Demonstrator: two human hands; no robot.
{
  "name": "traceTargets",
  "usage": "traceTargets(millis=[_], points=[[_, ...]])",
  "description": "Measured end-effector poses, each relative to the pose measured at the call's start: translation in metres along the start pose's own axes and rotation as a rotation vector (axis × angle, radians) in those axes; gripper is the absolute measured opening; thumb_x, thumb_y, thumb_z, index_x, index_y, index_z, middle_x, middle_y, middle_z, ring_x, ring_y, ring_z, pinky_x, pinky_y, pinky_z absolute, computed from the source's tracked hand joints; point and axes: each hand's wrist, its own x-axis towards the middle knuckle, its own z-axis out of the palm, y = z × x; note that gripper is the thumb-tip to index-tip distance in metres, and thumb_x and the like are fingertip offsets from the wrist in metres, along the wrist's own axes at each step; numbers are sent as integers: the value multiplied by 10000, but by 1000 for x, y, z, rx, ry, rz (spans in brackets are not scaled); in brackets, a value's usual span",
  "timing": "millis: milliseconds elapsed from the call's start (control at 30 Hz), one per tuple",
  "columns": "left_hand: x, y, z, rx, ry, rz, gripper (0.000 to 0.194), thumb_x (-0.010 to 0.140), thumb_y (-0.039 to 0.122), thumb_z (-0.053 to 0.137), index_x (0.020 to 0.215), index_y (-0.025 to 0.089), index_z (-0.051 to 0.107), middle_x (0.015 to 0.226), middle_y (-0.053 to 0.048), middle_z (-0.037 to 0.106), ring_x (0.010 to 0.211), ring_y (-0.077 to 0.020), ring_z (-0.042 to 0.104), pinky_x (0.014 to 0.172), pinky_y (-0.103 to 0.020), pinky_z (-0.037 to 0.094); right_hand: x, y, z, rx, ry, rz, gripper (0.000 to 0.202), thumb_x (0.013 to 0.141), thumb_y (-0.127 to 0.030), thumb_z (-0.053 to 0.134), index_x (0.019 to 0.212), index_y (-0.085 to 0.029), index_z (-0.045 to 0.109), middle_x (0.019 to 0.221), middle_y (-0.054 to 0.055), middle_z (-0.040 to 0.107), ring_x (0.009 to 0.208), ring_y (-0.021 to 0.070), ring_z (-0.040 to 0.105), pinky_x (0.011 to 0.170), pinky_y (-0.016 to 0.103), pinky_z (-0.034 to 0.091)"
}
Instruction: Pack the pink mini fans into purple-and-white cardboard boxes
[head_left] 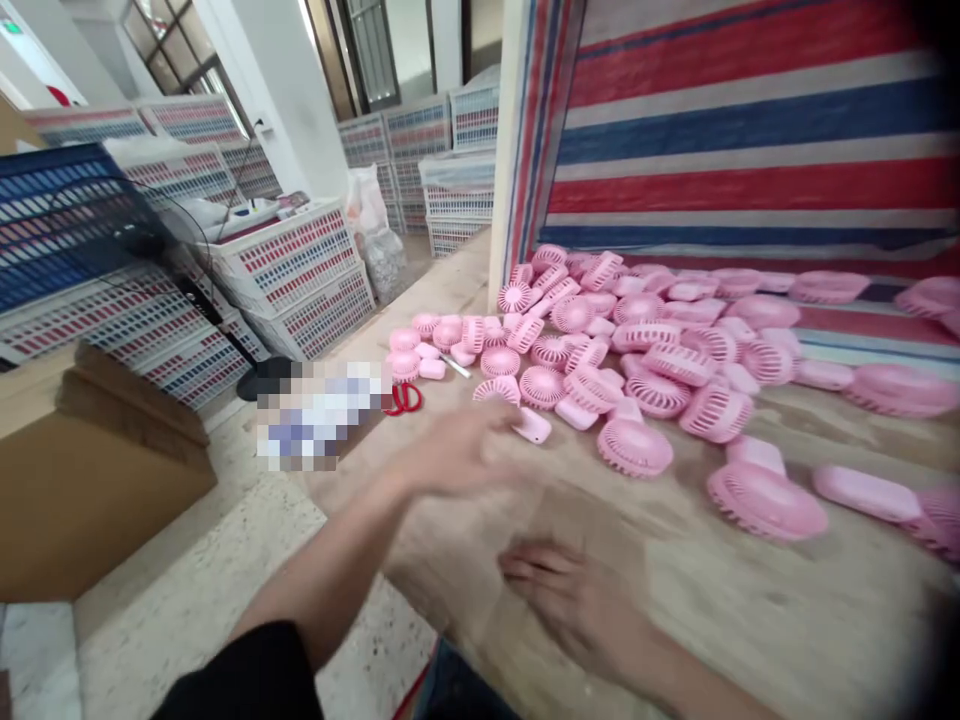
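Observation:
My left hand (461,450), partly blurred, reaches over the table with its fingers apart. Its fingertips overlap the near edge of a small pink handheld fan (496,390) and its pale handle (534,426); whether they touch it I cannot tell. Lower down, my right hand (566,590) rests on the brown table covering with its fingers laid out and nothing visible in it. Many more pink fans (634,447) lie heaped beyond both hands. Red-handled scissors (405,399) lie left of the heap, near a thin white stick-like item (456,367).
A striped red, white and blue sheet (750,130) stands behind the heap. To the left are stacked white crates (300,260), a black stand with a round base (266,378) and a cardboard box (112,480). A pixelated patch covers something at the table's left edge.

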Motion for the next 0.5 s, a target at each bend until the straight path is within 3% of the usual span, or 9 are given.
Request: traceTargets(millis=[67,133,233,300,367,500], points=[[-9,-69,-34,126,131,-316,727,758,576,674,1364,207,509,1453,-127,518,1334,-317,495,1125,-430,387,-27,11,-12,96,-52,51,450,1018,-165,284,1066,-162,731,1046,111,784,1023,180,737,852,313,633],[-16,-126,-55,218,176,-573,1036,638,618,737,1444,68,389,1501,-309,382,1403,-512,333,1111,-650,270,-50,17,-16,174,-64,144,407,998,-172,330,1090,-179,726,1079,140,776,1058,210,733,858,342,636],[-25,-178,-62,270,129,-776,1275,470,694,788,1478,58,336,1481,-355,380,1384,-574,320,1085,-686,243,-71,21,-15,226,-23,255,327,974,-184,419,1125,-229,706,1138,112,762,1074,222,730,858,348,641],[-28,-192,-61,280,97,-814,1272,468,735,766,1491,111,339,1479,-309,415,1374,-524,378,1107,-612,272,-77,20,-17,228,44,294,332,958,-168,441,1154,-255,694,1150,86,761,1052,216,740,828,331,651],[-30,-192,-62,291,102,-826,1257,530,764,721,1518,112,296,1495,-307,393,1379,-504,384,1114,-580,281,-79,20,-23,219,129,321,354,946,-162,456,1191,-278,684,1135,66,768,1005,211,756,782,314,663],[-29,-161,-71,315,181,-769,1191,687,772,608,1565,110,151,1515,-307,338,1410,-489,340,1117,-594,277,-73,18,-46,196,226,420,366,932,-171,491,1208,-309,687,1114,50,776,943,214,772,746,313,667]])
